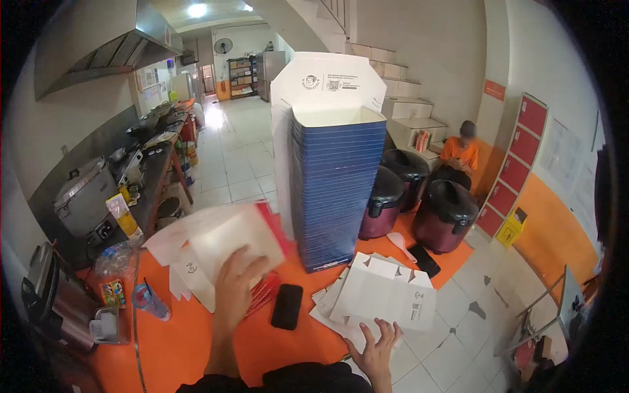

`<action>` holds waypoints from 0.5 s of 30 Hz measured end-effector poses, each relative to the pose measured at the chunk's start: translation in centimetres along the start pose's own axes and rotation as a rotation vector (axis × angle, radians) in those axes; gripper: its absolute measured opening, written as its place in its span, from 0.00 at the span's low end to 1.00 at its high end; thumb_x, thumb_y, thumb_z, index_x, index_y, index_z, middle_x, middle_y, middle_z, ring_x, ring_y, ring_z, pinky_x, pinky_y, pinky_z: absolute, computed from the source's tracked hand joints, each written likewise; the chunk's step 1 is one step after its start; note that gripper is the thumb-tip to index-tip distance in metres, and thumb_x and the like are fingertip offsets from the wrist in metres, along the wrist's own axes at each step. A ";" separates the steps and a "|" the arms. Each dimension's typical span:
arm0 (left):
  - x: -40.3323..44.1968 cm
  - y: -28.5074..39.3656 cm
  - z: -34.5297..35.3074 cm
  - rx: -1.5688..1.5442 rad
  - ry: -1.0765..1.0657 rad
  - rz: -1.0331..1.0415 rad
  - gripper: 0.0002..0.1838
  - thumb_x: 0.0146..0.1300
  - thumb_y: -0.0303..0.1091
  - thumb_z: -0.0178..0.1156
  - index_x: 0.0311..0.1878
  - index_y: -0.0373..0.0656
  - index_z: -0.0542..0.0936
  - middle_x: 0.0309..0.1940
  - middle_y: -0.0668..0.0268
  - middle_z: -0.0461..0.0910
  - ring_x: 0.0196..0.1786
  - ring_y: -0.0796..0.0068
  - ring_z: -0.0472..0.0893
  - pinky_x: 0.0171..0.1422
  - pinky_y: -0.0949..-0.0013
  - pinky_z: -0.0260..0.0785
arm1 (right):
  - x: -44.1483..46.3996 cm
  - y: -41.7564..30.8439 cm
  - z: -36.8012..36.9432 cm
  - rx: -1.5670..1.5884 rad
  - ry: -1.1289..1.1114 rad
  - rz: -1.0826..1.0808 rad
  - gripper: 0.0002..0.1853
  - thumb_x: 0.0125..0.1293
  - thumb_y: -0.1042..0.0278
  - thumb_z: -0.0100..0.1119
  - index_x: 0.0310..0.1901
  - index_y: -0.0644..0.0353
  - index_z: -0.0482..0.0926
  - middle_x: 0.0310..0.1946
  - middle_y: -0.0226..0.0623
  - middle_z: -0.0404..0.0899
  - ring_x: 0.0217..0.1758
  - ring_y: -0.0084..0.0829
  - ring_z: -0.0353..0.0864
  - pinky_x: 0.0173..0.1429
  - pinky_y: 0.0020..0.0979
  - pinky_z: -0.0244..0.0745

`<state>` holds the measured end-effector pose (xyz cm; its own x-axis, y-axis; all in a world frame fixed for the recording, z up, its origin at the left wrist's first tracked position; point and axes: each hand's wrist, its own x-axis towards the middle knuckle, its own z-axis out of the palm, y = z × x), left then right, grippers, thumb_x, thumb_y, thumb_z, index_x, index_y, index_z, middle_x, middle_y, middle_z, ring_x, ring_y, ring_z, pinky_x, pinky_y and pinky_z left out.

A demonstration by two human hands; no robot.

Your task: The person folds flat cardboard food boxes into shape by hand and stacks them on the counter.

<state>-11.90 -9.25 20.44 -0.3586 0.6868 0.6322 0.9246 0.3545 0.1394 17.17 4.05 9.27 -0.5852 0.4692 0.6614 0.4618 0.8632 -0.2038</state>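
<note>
My left hand (241, 281) is over a white box blank (226, 239) with a red edge, its fingers pressed on the card. The blank is smeared by motion and appears raised above other flat, red-edged blanks (262, 293). My right hand (377, 350) has its fingers spread at the near edge of a stack of flat white box blanks (383, 295) with printing and cut flaps. Between the hands lies a black phone (287, 306). Behind it rises a tall stack of nested blue boxes (337, 190), white inside, the top one with its lid up.
The orange table (170, 354) also bears several maroon rice cookers (447, 216), a white paddle (400, 245), another phone (424, 260) and a cup with a straw (151, 302). A person in orange (460, 154) sits by the stairs. A cooking counter runs along the left.
</note>
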 end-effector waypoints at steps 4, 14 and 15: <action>-3.8 -2.9 2.7 0.023 -0.365 -0.283 0.30 0.58 0.25 0.56 0.66 0.44 0.66 0.58 0.51 0.71 0.60 0.52 0.71 0.64 0.49 0.63 | 0.1 0.3 -0.8 0.008 -0.041 0.064 0.34 0.49 0.60 0.72 0.57 0.51 0.67 0.54 0.49 0.61 0.60 0.48 0.62 0.66 0.61 0.51; 1.1 6.7 6.6 -0.536 0.097 0.039 0.29 0.61 0.32 0.59 0.64 0.37 0.64 0.56 0.49 0.69 0.62 0.48 0.67 0.67 0.50 0.56 | -2.6 3.8 6.4 -0.235 -0.210 0.152 0.26 0.61 0.53 0.58 0.60 0.52 0.71 0.56 0.48 0.70 0.64 0.43 0.66 0.66 0.57 0.56; 1.1 8.3 7.8 -0.723 0.004 0.107 0.26 0.60 0.31 0.59 0.61 0.36 0.66 0.55 0.49 0.69 0.61 0.49 0.68 0.66 0.50 0.57 | -3.6 4.8 8.1 -0.305 -0.199 0.142 0.24 0.63 0.55 0.56 0.59 0.53 0.72 0.55 0.46 0.71 0.63 0.42 0.69 0.66 0.56 0.57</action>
<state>-5.63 -0.57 16.35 -0.2625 0.6914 0.6731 0.8086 -0.2231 0.5445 16.03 8.02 0.06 -0.6051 0.6329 0.4830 0.7071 0.7060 -0.0394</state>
